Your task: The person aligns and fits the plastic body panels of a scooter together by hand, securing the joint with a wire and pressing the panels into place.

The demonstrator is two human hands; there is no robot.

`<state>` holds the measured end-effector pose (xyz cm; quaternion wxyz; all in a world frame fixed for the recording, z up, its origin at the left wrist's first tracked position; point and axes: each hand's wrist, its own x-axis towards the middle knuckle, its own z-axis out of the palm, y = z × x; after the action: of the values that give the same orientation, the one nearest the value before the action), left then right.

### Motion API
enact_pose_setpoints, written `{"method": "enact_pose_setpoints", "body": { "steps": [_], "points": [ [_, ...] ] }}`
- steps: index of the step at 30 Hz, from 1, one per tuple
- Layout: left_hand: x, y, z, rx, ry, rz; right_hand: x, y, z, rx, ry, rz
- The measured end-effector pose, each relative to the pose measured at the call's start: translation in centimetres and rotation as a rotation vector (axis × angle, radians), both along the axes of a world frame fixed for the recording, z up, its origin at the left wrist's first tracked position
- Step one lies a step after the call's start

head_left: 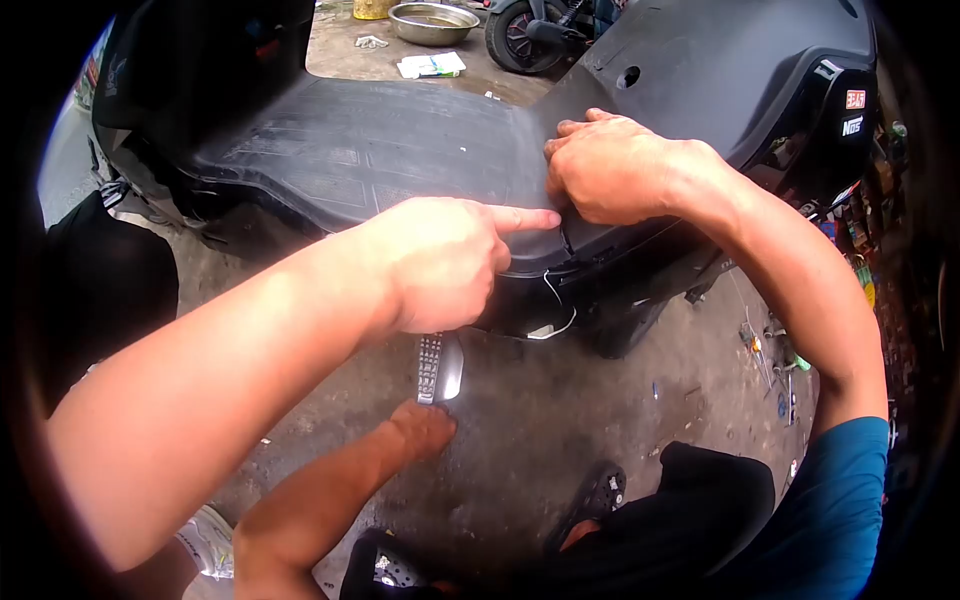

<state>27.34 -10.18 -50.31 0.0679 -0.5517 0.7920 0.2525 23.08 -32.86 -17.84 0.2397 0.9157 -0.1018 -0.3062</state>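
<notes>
My right hand (615,170), its fingers curled, presses on the black scooter's footboard (400,140) near the side edge; what its fingers grip, if anything, is hidden. Below the scooter, my left hand (425,428) is closed round the lower end of a long grey object (438,370) with a patterned strip. Another person's hand (445,260) reaches in from the left, its index finger pointing at a dark gap in the trim beside my right hand. A thin white wire (572,318) hangs from the side panel under that gap.
A metal basin (432,24), a paper packet (431,66) and another scooter's wheel (522,38) are beyond the scooter. Tools (783,375) lie on the ground at the right. The other person's dark-clothed knee (110,290) is at the left.
</notes>
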Motion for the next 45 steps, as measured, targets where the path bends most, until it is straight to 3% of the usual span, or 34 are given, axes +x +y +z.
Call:
{"method": "enact_pose_setpoints", "body": {
  "steps": [4,6,9,12,15,17,20,23,26,28,34,45],
  "points": [
    [-1.0,-0.7,-0.2,0.090,-0.048,-0.134,-1.1,-0.2,0.1,-0.046,-0.133,0.101],
    [-2.8,-0.8,2.7,0.110,-0.003,-0.155,-2.1,0.1,0.5,-0.032,-0.244,0.159],
    [-3.7,-0.9,5.8,0.142,0.237,-0.184,-4.6,1.1,1.4,0.027,-0.355,0.234],
    [-5.8,-0.1,8.3,-0.388,0.453,-0.007,-6.3,1.2,1.4,0.012,-0.376,0.336],
    [-6.4,-1.0,12.5,-0.723,0.698,0.212,-5.8,1.3,1.6,0.087,-0.308,0.170],
    [-5.9,-2.2,14.8,-0.888,0.775,0.355,-6.0,1.0,1.6,0.088,-0.312,0.207],
    [-5.2,-4.3,16.4,-1.084,0.754,0.610,-6.3,0.6,1.9,0.103,-0.312,0.248],
    [-4.1,-6.8,17.3,-1.224,0.563,0.759,-6.5,0.2,1.6,0.112,-0.309,0.314],
    [-3.2,-9.8,17.8,-1.177,0.304,0.844,-6.4,-0.3,1.8,0.088,-0.255,0.398],
    [-3.4,-10.5,17.4,-1.195,0.271,0.810,-6.3,-0.5,1.9,0.045,-0.202,0.451],
    [-3.0,-10.7,15.8,-1.353,0.348,0.810,-5.8,-0.1,1.9,-0.089,-0.037,0.619],
    [-2.4,-10.7,16.1,-1.339,0.503,0.813,-6.3,-0.7,1.6,-0.018,-0.248,0.758]
  ]
}}
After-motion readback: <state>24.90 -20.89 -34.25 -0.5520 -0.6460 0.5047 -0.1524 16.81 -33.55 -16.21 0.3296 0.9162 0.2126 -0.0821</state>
